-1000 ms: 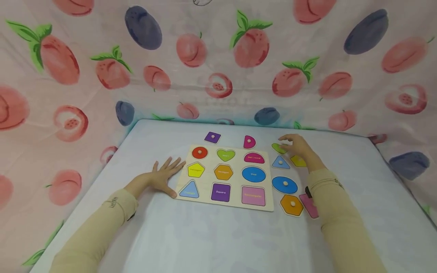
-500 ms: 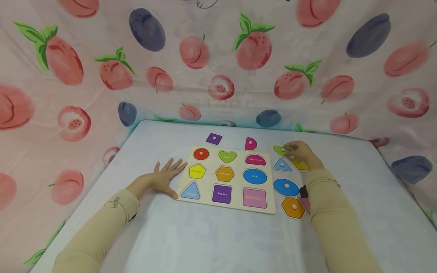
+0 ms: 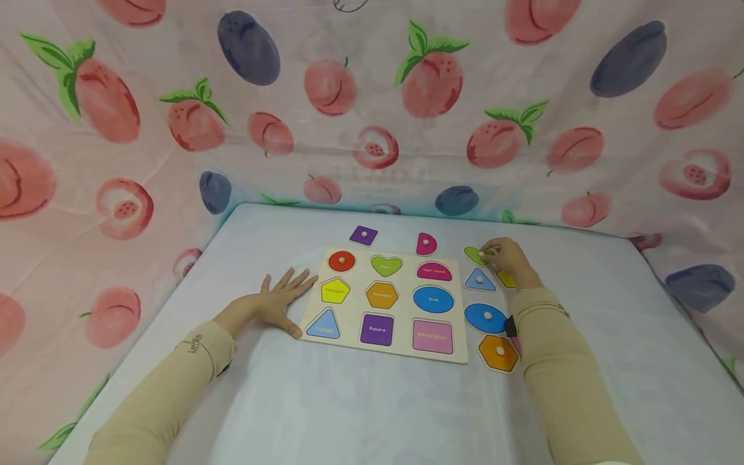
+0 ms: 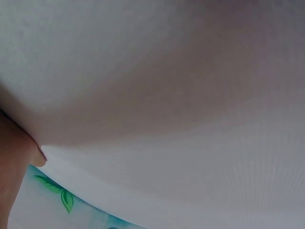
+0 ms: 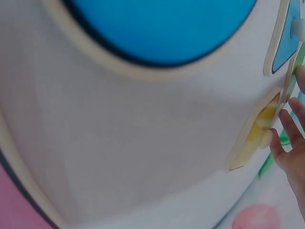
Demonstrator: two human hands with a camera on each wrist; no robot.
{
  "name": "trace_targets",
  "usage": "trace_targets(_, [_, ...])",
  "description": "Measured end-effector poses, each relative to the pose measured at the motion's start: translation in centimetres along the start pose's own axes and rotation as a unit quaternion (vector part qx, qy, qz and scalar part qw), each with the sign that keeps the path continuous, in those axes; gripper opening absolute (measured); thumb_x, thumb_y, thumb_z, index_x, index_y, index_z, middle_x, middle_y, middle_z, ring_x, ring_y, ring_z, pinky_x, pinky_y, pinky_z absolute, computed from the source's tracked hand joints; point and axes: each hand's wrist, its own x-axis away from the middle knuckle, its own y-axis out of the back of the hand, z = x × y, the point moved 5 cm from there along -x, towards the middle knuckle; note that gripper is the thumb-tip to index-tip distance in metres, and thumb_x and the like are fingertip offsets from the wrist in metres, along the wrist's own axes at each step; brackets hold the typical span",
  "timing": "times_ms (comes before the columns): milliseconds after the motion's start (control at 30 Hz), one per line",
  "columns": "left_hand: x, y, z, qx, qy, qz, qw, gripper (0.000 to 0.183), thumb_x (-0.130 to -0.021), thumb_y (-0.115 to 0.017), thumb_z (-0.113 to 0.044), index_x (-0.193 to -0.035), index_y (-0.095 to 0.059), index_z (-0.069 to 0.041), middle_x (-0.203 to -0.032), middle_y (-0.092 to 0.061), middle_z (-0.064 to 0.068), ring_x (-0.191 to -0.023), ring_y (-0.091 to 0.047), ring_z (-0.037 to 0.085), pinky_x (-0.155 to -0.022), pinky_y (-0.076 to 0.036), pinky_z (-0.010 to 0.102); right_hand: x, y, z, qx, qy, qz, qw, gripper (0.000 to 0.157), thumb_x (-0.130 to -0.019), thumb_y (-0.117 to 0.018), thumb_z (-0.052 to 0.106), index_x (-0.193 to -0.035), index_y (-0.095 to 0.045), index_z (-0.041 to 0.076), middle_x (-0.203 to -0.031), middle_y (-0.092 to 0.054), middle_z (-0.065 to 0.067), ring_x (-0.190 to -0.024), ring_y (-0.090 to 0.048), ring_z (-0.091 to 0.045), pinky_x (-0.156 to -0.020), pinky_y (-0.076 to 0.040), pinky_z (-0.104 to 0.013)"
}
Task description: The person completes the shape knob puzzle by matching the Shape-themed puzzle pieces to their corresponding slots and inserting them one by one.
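Observation:
A pale wooden shape board [image 3: 360, 342] lies on the table. My left hand [image 3: 278, 302] rests flat with fingers spread, its thumb and fingertips touching the board's left edge. In the left wrist view only part of that hand [image 4: 16, 167] shows. Beyond the board's back right corner, my right hand [image 3: 508, 259] pinches the knob of a green puzzle piece [image 3: 472, 256], probably the heart, which still lies on the table. Beneath that hand is a yellow knobbed piece [image 3: 505, 279], partly covered. A red circle piece [image 3: 341, 265] with a knob sits in the board.
Loose knobbed pieces surround the board: purple square [image 3: 358, 236], pink half round [image 3: 423, 247], blue triangle [image 3: 476, 285], blue oval [image 3: 476, 316] and orange hexagon [image 3: 493, 358]. A pink piece [image 3: 516, 347] is mostly hidden by the right sleeve. A fruit-print cloth [image 3: 374, 174] hangs behind the table.
My right hand has come down onto the green piece, its fingers closing at the knob. My left hand has stayed at the board's edge. The view has shifted slightly.

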Motion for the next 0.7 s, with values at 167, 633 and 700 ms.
trace_targets(167, [-0.09,-0.04,-0.03,0.003,-0.005,0.0,1.0,0.122,-0.064,-0.08,-0.054,-0.152,-0.005,-0.017,-0.16,0.008,0.012,-0.144,0.016,0.04,-0.104,0.015,0.071,-0.32,0.08,0.03,0.026,0.005,0.002,1.0,0.022,-0.094,-0.056,0.011,-0.108,-0.062,-0.005,-0.139,-0.04,-0.031,-0.127,-0.038,-0.05,-0.095,-0.047,-0.052])
trace_targets(633, [-0.18,0.1,-0.1,-0.006,-0.013,0.001,0.9999,0.123,-0.063,-0.079,-0.057,-0.152,-0.004,-0.017,-0.16,0.009,0.012,-0.144,0.016,0.04,-0.104,0.014,0.071,-0.08,0.73,0.5,0.045,0.033,-0.011,0.998,0.023,-0.096,-0.054,0.013,-0.109,-0.062,-0.005,-0.132,-0.047,-0.031,-0.118,-0.045,-0.046,-0.103,-0.037,-0.057])
trace_targets(700, [0.05,0.0,-0.05,-0.003,-0.013,0.001,0.9999,0.123,-0.063,-0.079,-0.056,-0.152,-0.004,-0.016,-0.159,0.008,0.013,-0.143,0.016,0.041,-0.104,0.015,0.071,-0.02,0.72,0.89,0.042,0.041,-0.012,0.998,0.024,-0.096,-0.054,0.013,-0.109,-0.062,-0.005,-0.134,-0.046,-0.03,-0.123,-0.041,-0.047,-0.105,-0.033,-0.059])
